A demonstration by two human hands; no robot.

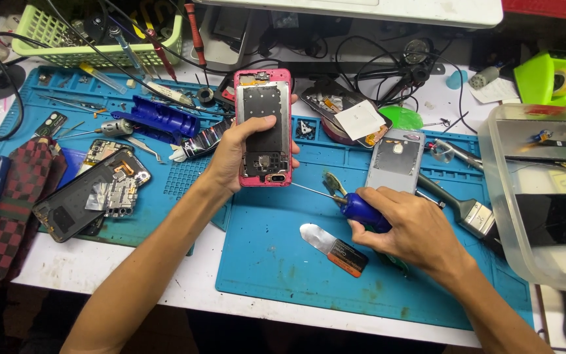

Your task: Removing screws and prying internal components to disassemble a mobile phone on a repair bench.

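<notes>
Unscrewing: step in hand, judged from the screwdriver (355, 204) tip at the pink-framed opened phone (264, 128), frame centre.
Left hand (237, 154): wrapped round phone.
Right hand (414, 229): fingers closed on handle.
Next: steady tip seating.

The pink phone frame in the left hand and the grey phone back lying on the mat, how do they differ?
The pink phone frame is opened, its dark inner parts showing, and is held up off the mat in the left hand. The grey phone back is closed and plain, lying flat on the blue mat, untouched. Both are upright rectangles of similar size.
</notes>
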